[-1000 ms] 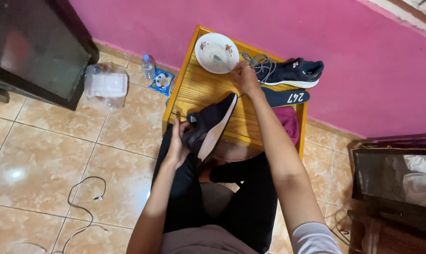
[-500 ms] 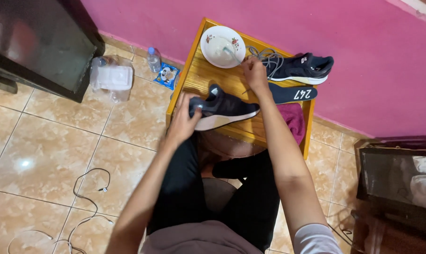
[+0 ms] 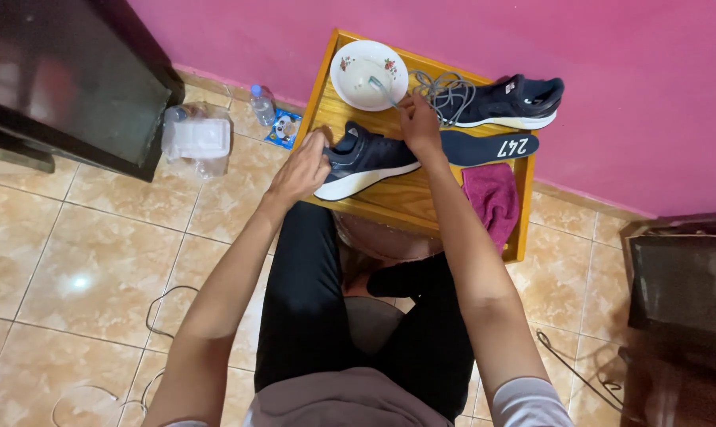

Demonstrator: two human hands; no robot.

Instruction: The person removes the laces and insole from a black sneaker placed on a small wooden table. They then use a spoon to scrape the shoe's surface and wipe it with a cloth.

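Observation:
A dark navy sneaker with a white sole lies on its side on the small wooden table. My left hand grips its heel end. My right hand reaches past the shoe's toe and holds a brush whose head rests in a white bowl. A second navy sneaker stands at the table's back right, with grey laces beside it. A dark insole lies next to a magenta cloth.
The pink wall runs behind the table. A dark cabinet stands at left, with a plastic container and a water bottle on the tiled floor. A dark furniture piece is at right. Cables lie on the floor.
My left hand has lowered the sneaker from a raised, tilted hold down onto the table on its side. My right hand stayed at the bowl.

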